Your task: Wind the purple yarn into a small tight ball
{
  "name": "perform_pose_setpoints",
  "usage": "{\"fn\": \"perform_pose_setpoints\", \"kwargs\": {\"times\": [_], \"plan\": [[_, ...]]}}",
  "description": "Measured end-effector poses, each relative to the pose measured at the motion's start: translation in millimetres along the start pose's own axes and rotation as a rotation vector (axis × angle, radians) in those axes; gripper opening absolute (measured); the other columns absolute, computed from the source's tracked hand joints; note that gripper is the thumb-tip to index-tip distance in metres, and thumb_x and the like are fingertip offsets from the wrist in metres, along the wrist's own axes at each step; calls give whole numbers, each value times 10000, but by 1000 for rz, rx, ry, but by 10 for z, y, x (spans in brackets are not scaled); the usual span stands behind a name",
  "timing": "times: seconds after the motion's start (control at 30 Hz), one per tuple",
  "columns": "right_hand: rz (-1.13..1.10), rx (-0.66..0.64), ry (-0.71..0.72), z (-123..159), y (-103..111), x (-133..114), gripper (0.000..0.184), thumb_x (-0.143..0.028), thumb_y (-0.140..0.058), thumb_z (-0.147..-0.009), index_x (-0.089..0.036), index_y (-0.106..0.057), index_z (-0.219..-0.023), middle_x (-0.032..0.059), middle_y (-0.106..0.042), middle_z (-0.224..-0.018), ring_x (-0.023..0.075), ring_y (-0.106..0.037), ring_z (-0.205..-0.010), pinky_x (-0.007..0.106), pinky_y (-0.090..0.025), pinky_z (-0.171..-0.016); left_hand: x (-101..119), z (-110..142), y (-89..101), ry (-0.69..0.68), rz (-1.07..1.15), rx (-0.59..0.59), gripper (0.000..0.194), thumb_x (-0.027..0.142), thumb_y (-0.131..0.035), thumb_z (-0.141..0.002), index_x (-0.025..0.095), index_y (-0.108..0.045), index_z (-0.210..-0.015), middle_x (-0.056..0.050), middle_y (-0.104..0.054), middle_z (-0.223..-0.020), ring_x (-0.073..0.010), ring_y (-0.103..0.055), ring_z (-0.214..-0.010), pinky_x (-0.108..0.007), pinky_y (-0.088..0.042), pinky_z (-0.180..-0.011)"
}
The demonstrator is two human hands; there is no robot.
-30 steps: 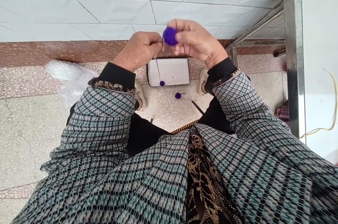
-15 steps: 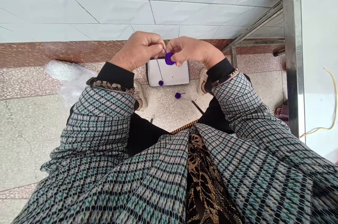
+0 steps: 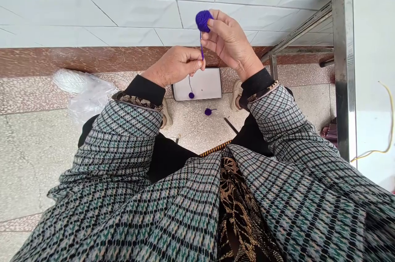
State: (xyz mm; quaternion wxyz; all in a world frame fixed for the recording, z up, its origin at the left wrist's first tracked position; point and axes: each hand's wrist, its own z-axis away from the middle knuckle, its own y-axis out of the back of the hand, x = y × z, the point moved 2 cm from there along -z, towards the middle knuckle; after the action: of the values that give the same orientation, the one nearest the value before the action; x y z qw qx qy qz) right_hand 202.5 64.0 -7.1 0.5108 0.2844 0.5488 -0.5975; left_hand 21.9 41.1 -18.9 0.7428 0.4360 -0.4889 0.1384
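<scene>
Well, the left hand [image 3: 177, 64] covers the box's [image 3: 211, 84] far left part and the upper end of the strand [image 3: 190, 83] rising from the small ball [image 3: 191, 95] in it. The table [image 3: 370, 64] is cut off at the right edge, and the clear bag's [image 3: 89, 97] contents are hard to make out (something white, at least). The left hand reaches in palm down, nearly closed, thumb and forefinger pinching the yarn [image 3: 201, 46]; its other fingertips are mostly hidden. The right hand [image 3: 230, 38] is raised higher, half open, lower fingers loosely curled, its thumb and upper fingers gripping the big ball [image 3: 203, 21], above the left hand.
</scene>
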Motion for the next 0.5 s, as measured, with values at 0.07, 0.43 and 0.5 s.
{"fn": "perform_pose_setpoints", "kwargs": {"times": [0.07, 0.43, 0.5], "plan": [[89, 45, -10, -15, 1, 13, 254, -97, -718, -999, -286, -576, -904, -18, -660, -874, 135, -691, -757, 197, -626, -769, 8, 7, -7, -10, 0, -14, 153, 225, -602, -958, 224, -683, -828, -18, -607, -726, -200, -579, -689, -332, -450, -729], [192, -258, -216, 213, -81, -59, 245, 21, -643, -1029, -214, -620, -960, -38, -662, -838, 75, -596, -594, 133, -571, -628, 48, 54, 230, 195, -44, 264, 211, 102, -591, -1036, 192, -621, -847, 55, -552, -724, -114, -466, -735, -302, -408, -758], [65, -165, -133, 228, -96, -141, 204, -55, -623, -1059, -249, -588, -1009, -47, -662, -885, 86, -651, -661, 151, -619, -732, 39, 35, 174, 175, -14, 152, 209, 118, -574, -1039, 193, -633, -853, 47, -545, -717, -120, -475, -710, -311, -404, -734]]}}
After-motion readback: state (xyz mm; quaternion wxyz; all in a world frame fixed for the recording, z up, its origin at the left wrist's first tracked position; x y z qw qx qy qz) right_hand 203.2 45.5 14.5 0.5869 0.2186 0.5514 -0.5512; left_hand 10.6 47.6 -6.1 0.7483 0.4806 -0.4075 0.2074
